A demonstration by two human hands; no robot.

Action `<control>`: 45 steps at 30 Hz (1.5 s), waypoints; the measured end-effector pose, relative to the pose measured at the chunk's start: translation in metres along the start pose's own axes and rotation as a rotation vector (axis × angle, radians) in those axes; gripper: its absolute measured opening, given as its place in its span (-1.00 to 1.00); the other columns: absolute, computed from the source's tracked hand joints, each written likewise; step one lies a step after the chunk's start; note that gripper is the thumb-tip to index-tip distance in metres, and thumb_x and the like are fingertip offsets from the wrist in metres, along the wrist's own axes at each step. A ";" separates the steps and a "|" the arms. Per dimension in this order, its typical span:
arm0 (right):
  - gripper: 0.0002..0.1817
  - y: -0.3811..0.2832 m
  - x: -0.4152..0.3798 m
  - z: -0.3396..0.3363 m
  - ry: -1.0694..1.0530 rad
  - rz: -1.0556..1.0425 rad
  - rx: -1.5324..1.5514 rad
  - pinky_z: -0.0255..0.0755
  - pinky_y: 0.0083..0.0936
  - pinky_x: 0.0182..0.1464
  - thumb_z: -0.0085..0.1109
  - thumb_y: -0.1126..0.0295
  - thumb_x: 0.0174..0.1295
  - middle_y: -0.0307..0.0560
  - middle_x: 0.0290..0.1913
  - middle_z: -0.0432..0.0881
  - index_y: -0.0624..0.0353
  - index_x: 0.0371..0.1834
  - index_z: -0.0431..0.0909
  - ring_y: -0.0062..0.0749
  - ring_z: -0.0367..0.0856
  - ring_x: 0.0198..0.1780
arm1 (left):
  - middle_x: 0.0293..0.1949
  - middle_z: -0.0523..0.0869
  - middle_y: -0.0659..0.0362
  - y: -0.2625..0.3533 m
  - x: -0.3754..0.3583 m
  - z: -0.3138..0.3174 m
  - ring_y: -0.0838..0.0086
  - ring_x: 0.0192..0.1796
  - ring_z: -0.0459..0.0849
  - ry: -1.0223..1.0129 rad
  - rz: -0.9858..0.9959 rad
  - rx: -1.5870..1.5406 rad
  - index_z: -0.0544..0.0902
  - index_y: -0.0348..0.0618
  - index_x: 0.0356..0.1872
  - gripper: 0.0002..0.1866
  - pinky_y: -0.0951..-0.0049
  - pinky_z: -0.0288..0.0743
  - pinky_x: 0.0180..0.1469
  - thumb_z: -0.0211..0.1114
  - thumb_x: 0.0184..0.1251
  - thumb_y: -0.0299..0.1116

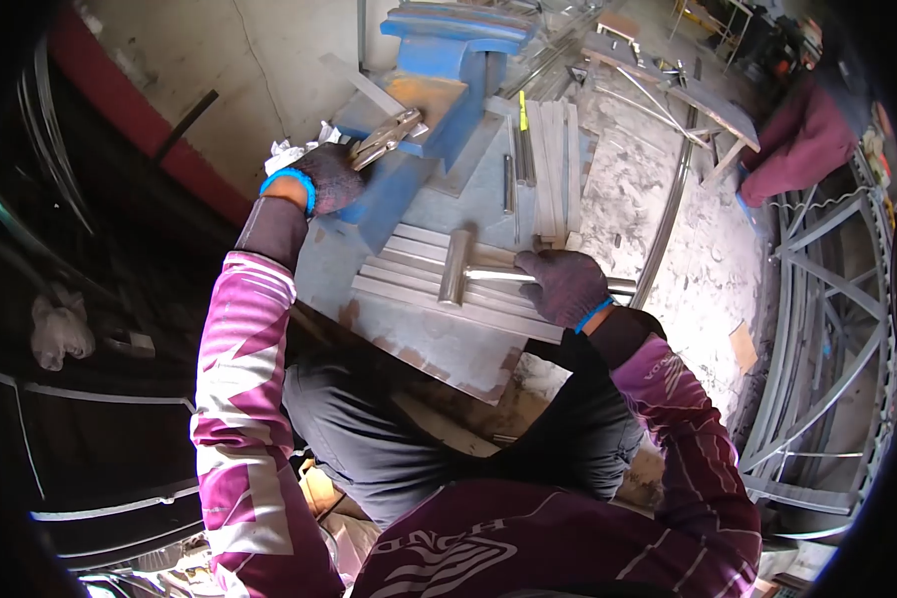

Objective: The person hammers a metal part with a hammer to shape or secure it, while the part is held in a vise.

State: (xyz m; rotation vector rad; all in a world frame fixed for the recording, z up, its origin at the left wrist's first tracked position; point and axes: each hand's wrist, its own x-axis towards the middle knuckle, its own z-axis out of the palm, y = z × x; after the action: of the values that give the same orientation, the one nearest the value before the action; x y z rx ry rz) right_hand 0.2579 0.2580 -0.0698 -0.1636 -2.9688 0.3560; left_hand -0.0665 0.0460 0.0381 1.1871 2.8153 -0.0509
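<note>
My left hand (pixel 331 179), in a dark glove, is closed around locking pliers (pixel 389 137). A flat metal strip (pixel 365 88) is in the jaws of the pliers and lies over the worn flat top of a blue metal vise (pixel 450 95). Gloved as well, my right hand (pixel 566 286) is wrapped around the handle of a hammer (pixel 455 267). The hammer's head overlaps a row of flat metal strips (pixel 394 279), which lie side by side on a grey metal plate (pixel 439 351).
More long strips (pixel 548 169) and a thin yellow-ended piece (pixel 523 112) lie right of the vise. Long bars (pixel 668 224) run along the dusty floor. A low wooden bench (pixel 718 112) and another person's leg (pixel 792 154) are at upper right, above a metal truss frame (pixel 832 299).
</note>
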 end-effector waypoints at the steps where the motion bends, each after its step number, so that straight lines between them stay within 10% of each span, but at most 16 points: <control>1: -0.60 -0.001 -0.001 0.003 -0.004 -0.002 -0.004 0.56 -0.06 -0.15 0.36 0.14 0.16 0.07 -0.26 0.73 -0.04 0.06 0.61 0.08 0.71 -0.20 | -0.19 0.79 -0.19 -0.001 0.000 0.001 -0.06 -0.11 0.78 0.000 -0.002 -0.006 0.74 -0.27 -0.12 -0.57 0.08 0.61 -0.02 0.15 0.27 -0.11; 10: -0.61 -0.001 0.028 -0.009 -0.351 0.021 0.007 0.56 -0.04 -0.04 0.37 0.12 0.12 0.09 -0.11 0.70 0.04 -0.03 0.63 0.11 0.68 -0.07 | 0.01 0.78 -0.08 0.018 -0.021 -0.022 0.00 0.07 0.75 -0.010 -0.034 0.117 0.61 -0.08 0.21 -0.48 -0.21 0.25 0.39 0.04 0.35 -0.03; 15: -0.56 -0.040 0.130 -0.043 0.390 -0.038 0.224 0.56 -0.10 0.08 0.37 0.16 0.11 0.11 -0.01 0.67 0.05 0.04 0.59 0.10 0.67 0.05 | 0.00 0.79 -0.06 0.013 -0.016 -0.015 0.04 0.11 0.75 -0.020 -0.063 0.140 0.62 -0.02 0.22 -0.45 -0.13 0.28 0.37 0.08 0.30 0.02; 27: -0.63 -0.067 0.216 0.011 0.799 0.176 0.474 0.59 -0.06 -0.05 0.44 0.19 -0.02 0.20 -0.17 0.67 0.18 -0.25 0.61 0.10 0.71 -0.12 | -0.13 0.78 -0.21 -0.016 -0.002 0.007 -0.06 -0.05 0.76 0.049 -0.023 -0.203 0.70 -0.34 -0.05 -0.53 0.13 0.59 0.01 0.26 0.16 -0.14; 39: -0.61 -0.066 0.159 -0.003 0.626 0.218 0.579 0.56 -0.06 -0.05 0.44 0.20 0.06 0.17 -0.19 0.67 0.15 -0.14 0.56 0.17 0.66 -0.09 | -0.17 0.76 -0.27 -0.004 -0.005 0.000 -0.10 -0.08 0.76 0.037 -0.016 -0.066 0.72 -0.37 -0.11 -0.54 0.09 0.61 -0.02 0.23 0.21 -0.11; 41: -0.65 -0.064 0.158 -0.004 0.701 0.142 0.507 0.55 -0.27 -0.27 0.49 0.22 0.06 -0.02 -0.39 0.61 0.10 -0.18 0.58 -0.14 0.63 -0.39 | -0.21 0.75 -0.28 -0.002 -0.003 -0.002 -0.13 -0.12 0.76 0.023 0.015 -0.024 0.71 -0.38 -0.11 -0.53 0.06 0.61 -0.05 0.21 0.24 -0.10; 45: -0.62 -0.059 0.155 -0.004 0.685 0.106 0.494 0.55 -0.24 -0.25 0.50 0.19 0.07 -0.03 -0.40 0.61 0.07 -0.15 0.57 -0.14 0.65 -0.38 | -0.20 0.75 -0.28 -0.002 -0.005 -0.004 -0.13 -0.11 0.76 -0.041 -0.031 -0.035 0.72 -0.37 -0.12 -0.53 0.05 0.62 -0.05 0.21 0.24 -0.09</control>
State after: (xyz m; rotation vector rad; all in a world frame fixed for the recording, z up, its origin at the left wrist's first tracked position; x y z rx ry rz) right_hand 0.1009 0.2213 -0.0312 -0.3092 -2.1352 0.8350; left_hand -0.0648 0.0415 0.0426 1.1219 2.7870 -0.0274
